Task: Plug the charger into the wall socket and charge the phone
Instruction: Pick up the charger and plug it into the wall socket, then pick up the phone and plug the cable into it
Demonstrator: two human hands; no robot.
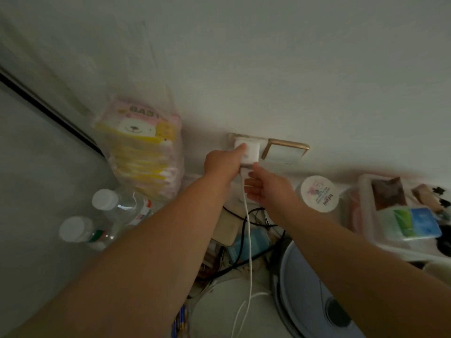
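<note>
wall socket (238, 139) bears charger (251, 152); left hand (223, 162) grips it, right hand (264, 186) released.

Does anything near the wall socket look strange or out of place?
Yes. The gold-framed cover right of the charger stands tilted off the wall instead of flat. Below, dark cables lie tangled among clutter.

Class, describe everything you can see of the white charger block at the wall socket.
The charger block is a small white cube of smooth, plastic-looking material, pressed against the gold-framed socket plate on the wall. The left hand has its grip on the block's left side, a finger lying along its top edge. A white cable leaves its underside and hangs down. The right hand touches the cable's plug just below the block. Whether its prongs are fully seated is hidden.
</note>
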